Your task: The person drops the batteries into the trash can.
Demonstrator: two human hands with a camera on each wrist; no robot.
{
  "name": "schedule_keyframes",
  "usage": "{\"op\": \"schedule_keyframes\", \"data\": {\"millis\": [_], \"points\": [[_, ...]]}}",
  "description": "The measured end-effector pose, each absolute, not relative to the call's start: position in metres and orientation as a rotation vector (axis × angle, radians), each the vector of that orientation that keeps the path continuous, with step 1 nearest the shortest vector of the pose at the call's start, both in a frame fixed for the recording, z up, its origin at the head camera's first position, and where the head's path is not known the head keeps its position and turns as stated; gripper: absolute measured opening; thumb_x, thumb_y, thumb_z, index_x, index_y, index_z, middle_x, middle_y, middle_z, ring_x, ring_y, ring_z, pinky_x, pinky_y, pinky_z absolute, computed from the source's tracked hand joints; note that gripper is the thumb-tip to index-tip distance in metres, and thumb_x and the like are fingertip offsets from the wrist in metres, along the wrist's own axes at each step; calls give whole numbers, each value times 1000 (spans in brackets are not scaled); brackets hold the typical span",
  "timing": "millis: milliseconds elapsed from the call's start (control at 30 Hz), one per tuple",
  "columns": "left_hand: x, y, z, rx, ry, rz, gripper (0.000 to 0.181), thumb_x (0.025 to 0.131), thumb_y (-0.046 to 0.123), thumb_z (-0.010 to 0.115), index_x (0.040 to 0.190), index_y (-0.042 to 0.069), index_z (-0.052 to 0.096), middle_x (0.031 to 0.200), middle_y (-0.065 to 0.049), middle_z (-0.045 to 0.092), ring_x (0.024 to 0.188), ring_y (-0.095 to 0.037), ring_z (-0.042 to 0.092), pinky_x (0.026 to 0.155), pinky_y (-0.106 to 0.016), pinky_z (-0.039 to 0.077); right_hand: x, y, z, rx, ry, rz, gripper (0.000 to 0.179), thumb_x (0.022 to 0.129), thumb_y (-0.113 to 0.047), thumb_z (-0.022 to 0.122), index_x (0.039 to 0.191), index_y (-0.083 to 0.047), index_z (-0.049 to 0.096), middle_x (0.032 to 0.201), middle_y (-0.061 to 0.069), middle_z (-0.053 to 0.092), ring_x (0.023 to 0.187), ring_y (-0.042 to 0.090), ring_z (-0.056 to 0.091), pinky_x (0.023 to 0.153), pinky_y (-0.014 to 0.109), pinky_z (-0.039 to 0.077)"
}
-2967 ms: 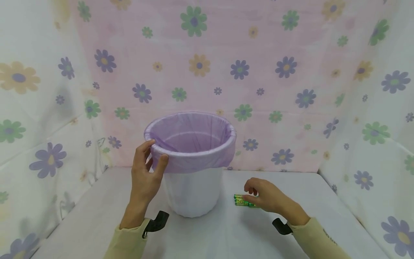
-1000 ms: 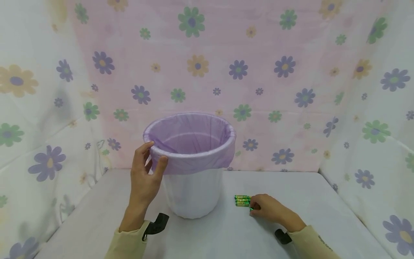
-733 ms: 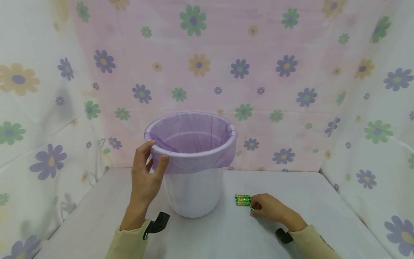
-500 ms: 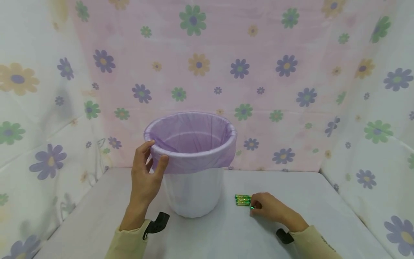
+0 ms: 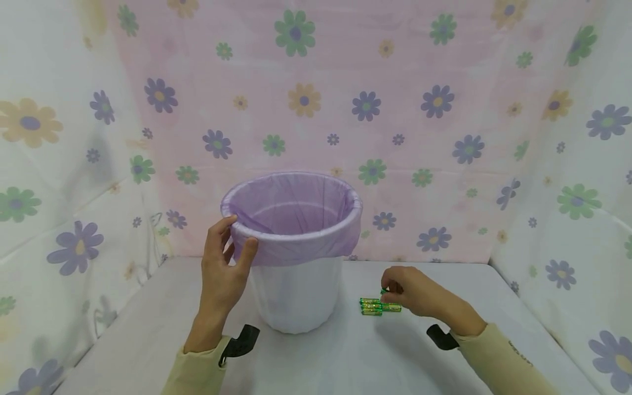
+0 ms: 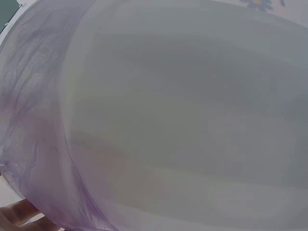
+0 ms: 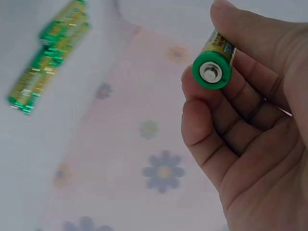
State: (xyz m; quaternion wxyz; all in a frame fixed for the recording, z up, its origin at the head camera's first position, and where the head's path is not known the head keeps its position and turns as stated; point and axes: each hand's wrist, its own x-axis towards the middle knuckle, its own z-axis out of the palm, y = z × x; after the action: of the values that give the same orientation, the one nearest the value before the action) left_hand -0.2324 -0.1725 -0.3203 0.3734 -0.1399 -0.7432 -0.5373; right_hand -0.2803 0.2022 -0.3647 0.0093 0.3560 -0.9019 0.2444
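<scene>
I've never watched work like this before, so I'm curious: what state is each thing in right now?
Bin: upright on the table, no lid on it.
Liner: open, folded over the bin's top edge; its bottom is hidden.
Held battery: raised off the table.
Other batteries: lying on their sides, close together.
Left fingers: gripping the lined edge.
Right fingers: pinching the held battery.

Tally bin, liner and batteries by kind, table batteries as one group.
White bin: 1
Purple liner: 1
Held battery, in the right hand: 1
Battery group on the table: 1 (too small and blurred to count each battery surely)
Total: 4
</scene>
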Motion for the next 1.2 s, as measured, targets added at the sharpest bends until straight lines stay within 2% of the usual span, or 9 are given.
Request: {"op": "schedule_keyframes", "data": {"millis": [200,433,500,600,867,1000,1200], "points": [[-231,-171,-319,-348,-1902,-1381,52,89,12,66,136,15,45,141,-5,42,134,-29,38,104,-55,36,-279,191,-314,1180,-2713,700,13,86,-17,72,92,-16,61,77,-10,53,66,6,50,59,24,47],[-211,-160,-299,-319,-1927,-1396,49,89,7,63,133,1,42,140,-17,40,133,-37,37,103,-59,35,-275,177,-258,1233,-2586,661,15,83,-12,74,92,-12,62,75,-9,55,66,8,51,58,24,48],[-208,-158,-296,-319,-1928,-1394,48,89,7,63,133,0,42,139,-18,40,133,-37,37,103,-59,35,-273,174,-244,1237,-2559,652,16,82,-12,75,91,-12,62,76,-9,56,66,8,52,58,24,48],[-210,-160,-298,-325,-1921,-1399,49,89,7,64,133,2,43,140,-17,41,133,-37,37,102,-59,35,-271,168,-227,1260,-2521,644,17,82,-11,76,92,-11,63,78,-8,57,67,8,53,58,24,49],[-232,-172,-320,-350,-1901,-1394,52,89,12,67,136,16,45,141,-4,41,134,-30,38,104,-56,36,-274,150,-195,1316,-2427,628,17,82,-11,75,95,-8,63,79,-5,60,66,8,55,60,25,50],[-233,-173,-321,-364,-1894,-1392,53,88,12,67,136,17,45,141,-3,41,134,-29,38,104,-55,36,-278,139,-186,1326,-2414,624,17,84,-14,74,95,-8,63,80,-5,62,67,8,57,62,26,51],[-231,-171,-319,-346,-1898,-1408,53,88,11,67,136,14,45,141,-4,41,134,-28,38,104,-53,36,-286,119,-181,1325,-2429,648,16,84,-17,74,92,-11,62,77,-4,58,68,11,53,63,28,48]]}}
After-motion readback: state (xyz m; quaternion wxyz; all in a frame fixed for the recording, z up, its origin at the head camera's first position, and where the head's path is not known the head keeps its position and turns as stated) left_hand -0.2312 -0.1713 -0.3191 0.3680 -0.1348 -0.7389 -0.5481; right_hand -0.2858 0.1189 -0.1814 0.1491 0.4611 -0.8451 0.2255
